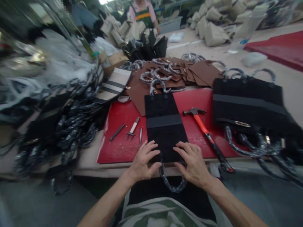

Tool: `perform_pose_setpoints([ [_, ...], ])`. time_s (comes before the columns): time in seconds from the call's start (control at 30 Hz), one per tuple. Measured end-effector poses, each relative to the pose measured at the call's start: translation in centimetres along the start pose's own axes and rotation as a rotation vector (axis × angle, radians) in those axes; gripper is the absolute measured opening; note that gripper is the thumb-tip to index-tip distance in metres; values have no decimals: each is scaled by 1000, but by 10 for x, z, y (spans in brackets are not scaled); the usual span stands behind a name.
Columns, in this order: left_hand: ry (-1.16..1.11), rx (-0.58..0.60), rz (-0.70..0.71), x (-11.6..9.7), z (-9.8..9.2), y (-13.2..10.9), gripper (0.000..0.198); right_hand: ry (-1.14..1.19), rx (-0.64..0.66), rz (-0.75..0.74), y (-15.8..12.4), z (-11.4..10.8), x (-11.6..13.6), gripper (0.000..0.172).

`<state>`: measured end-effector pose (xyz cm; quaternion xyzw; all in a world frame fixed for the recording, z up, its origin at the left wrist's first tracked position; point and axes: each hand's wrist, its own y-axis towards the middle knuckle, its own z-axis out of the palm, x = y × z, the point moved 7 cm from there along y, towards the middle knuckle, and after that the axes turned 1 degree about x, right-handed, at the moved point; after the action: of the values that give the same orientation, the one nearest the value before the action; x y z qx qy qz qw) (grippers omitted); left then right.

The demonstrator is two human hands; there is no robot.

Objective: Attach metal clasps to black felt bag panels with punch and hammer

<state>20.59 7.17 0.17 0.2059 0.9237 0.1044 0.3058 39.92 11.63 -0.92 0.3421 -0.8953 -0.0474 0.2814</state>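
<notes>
A flat black bag panel (165, 135) lies lengthwise in front of me on a red board (118, 151). It has a plastic-wrapped loop handle (158, 82) at its far end and another wrapped handle (174, 188) hanging over the table edge towards me. My left hand (145, 160) rests at the panel's near left corner, fingers spread, thumb beside the handle. My right hand (193, 162) is at the near right corner, fingers apart and slightly bent over the panel. A hammer (201, 124) with an orange and black handle lies right of the panel.
Left of the panel lie a pronged tool (132, 130), a dark bar-shaped tool (116, 133) and a thin metal tool (140, 136). Black bag panels (248, 101) are stacked right, more wrapped pieces (68, 116) left. Brown panels (165, 71) lie behind. A person (143, 14) stands beyond.
</notes>
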Motion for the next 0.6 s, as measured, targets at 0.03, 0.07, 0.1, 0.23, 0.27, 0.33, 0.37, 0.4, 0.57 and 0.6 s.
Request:
perform_pose_setpoints([
  [0.03,-14,-58,-33,3,-7,3,31,-13,-14,-2,2,1,-1,42],
  [0.07,-11,-125,-81,8,-17,6,25,-21,-28,-6,5,2,-2,41],
  [0.1,10,-197,-147,16,-29,9,22,-24,-39,-11,7,3,-3,40],
  [0.23,193,-305,-585,74,-80,16,19,-24,-34,-37,16,8,-4,38],
  [0.27,232,-262,-702,91,-90,16,20,-27,-32,-39,18,8,-4,38],
  [0.33,282,-153,-871,122,-106,14,24,-34,-42,-45,19,9,-4,39],
  [0.37,303,-115,-924,135,-114,12,27,-36,-53,-51,19,9,-5,39],
  [0.4,325,-90,-960,145,-121,9,29,-37,-64,-61,19,9,-5,39],
  [0.57,396,60,-1072,168,-138,-2,27,-25,-67,-75,20,9,-5,39],
  [0.6,384,107,-1082,170,-137,-2,22,-23,-55,-65,20,8,-4,39],
])
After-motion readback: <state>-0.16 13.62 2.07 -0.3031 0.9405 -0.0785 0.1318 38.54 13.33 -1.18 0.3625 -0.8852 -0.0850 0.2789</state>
